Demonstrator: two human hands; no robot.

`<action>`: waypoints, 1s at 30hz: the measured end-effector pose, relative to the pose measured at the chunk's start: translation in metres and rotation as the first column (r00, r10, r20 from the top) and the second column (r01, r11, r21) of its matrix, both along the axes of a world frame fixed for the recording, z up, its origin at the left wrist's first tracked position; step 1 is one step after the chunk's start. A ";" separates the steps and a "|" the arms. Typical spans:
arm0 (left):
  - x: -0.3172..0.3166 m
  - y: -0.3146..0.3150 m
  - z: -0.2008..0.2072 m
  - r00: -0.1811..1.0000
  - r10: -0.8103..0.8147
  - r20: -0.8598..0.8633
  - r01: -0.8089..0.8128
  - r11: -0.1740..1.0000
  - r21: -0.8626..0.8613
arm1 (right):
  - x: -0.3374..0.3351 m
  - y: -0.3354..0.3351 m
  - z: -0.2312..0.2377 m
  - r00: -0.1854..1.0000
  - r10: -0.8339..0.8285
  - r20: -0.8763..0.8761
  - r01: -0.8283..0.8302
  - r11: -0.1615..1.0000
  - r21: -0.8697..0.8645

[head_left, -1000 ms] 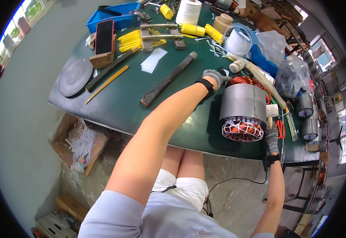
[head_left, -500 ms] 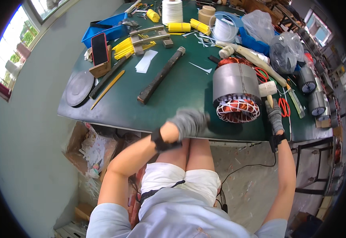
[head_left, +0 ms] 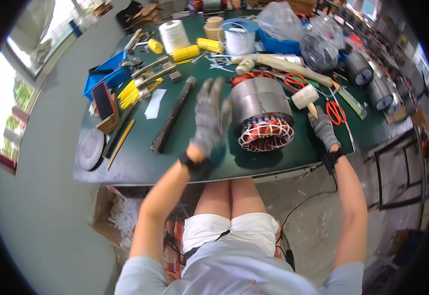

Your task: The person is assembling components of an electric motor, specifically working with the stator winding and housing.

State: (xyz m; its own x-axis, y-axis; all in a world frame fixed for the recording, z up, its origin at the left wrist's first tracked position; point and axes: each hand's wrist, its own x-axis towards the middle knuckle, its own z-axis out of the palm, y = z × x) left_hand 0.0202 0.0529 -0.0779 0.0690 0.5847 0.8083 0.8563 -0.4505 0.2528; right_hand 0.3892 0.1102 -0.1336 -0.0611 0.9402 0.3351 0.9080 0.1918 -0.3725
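A motor stator [head_left: 262,103] with a grey metal core and orange copper windings laced in white cord lies on the green table. Just left of it, my left hand [head_left: 210,117] in a grey glove is raised, fingers extended, holding nothing; whether it touches the core I cannot tell. On the stator's other side, my gloved right hand [head_left: 324,129] grips the short wooden handle of a pale-headed mallet [head_left: 304,97]. The mallet's head is apart from the stator. Red-handled scissors [head_left: 335,113] lie beside my right hand. A dark bar [head_left: 173,115] rests left of my left hand.
Toward the left are a phone [head_left: 104,101] on a stand, a yellow stick [head_left: 121,145], a round grey disc [head_left: 91,149] and a blue tray [head_left: 105,73]. Behind the stator stand a white cord spool [head_left: 173,37] and a long pale-handled tool [head_left: 295,70]. More stators [head_left: 359,69] sit at the right.
My left hand has risen from the table's front edge to beside the stator, its fingers now spread upward. The mallet head has come away from the stator's side. The whole view has shifted.
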 end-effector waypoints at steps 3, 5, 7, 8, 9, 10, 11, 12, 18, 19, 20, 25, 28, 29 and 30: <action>0.058 -0.056 0.017 0.984 -0.175 0.022 0.176 0.979 -0.100 | -0.004 0.012 -0.002 0.996 0.086 0.026 -0.086 0.996 -0.004; 0.068 -0.049 0.019 0.987 -0.154 0.042 0.158 0.981 -0.114 | 0.000 0.026 -0.008 0.998 0.062 -0.027 -0.062 0.998 0.004; 0.075 -0.043 0.019 0.986 -0.167 0.013 0.167 0.977 -0.130 | -0.003 0.039 0.010 0.995 0.088 0.045 -0.088 0.996 0.001; 0.082 -0.042 0.025 0.983 -0.180 -0.023 0.173 0.967 -0.187 | 0.000 0.045 0.016 0.989 0.119 0.086 -0.123 0.992 0.040; 0.087 -0.039 0.032 0.980 -0.190 -0.064 0.170 0.957 -0.235 | -0.002 0.049 0.027 0.980 0.154 0.127 -0.165 0.982 0.087; 0.093 -0.038 0.037 0.975 -0.206 -0.087 0.174 0.944 -0.282 | -0.004 0.049 0.036 0.978 0.095 0.183 -0.088 0.995 -0.048; 0.091 -0.038 0.040 0.976 -0.194 -0.103 0.160 0.949 -0.272 | -0.023 0.045 0.048 0.980 0.104 0.171 -0.099 0.994 -0.034; 0.093 -0.036 0.043 0.964 -0.153 -0.216 0.079 0.945 -0.318 | -0.036 0.033 0.061 0.965 0.159 0.211 -0.148 0.987 -0.069; 0.121 -0.039 0.049 0.936 -0.114 -0.332 -0.015 0.931 -0.364 | -0.052 0.038 0.043 0.986 0.126 0.105 -0.110 0.983 -0.147; 0.119 -0.038 0.050 0.932 -0.118 -0.344 -0.013 0.935 -0.356 | -0.068 0.039 0.047 0.993 0.072 0.093 -0.058 0.988 -0.141; 0.116 -0.038 0.051 0.927 -0.103 -0.361 -0.039 0.931 -0.364 | -0.077 0.039 0.054 0.992 0.110 0.056 -0.102 0.986 -0.133; 0.129 -0.041 0.062 0.927 -0.097 -0.361 -0.073 0.899 -0.431 | -0.051 0.065 0.074 0.979 0.193 -0.065 -0.178 0.964 0.196; 0.155 -0.035 0.064 0.919 -0.164 -0.359 -0.021 0.888 -0.459 | -0.018 0.064 0.120 0.894 0.288 -0.344 -0.100 0.876 0.472; 0.153 -0.030 0.063 0.911 -0.154 -0.381 -0.030 0.900 -0.436 | -0.031 0.041 0.143 0.766 0.199 -0.611 -0.058 0.968 0.243; 0.165 -0.023 0.058 0.911 -0.187 -0.368 0.011 0.903 -0.430 | -0.024 0.030 0.149 0.634 0.299 -0.713 -0.056 0.937 0.344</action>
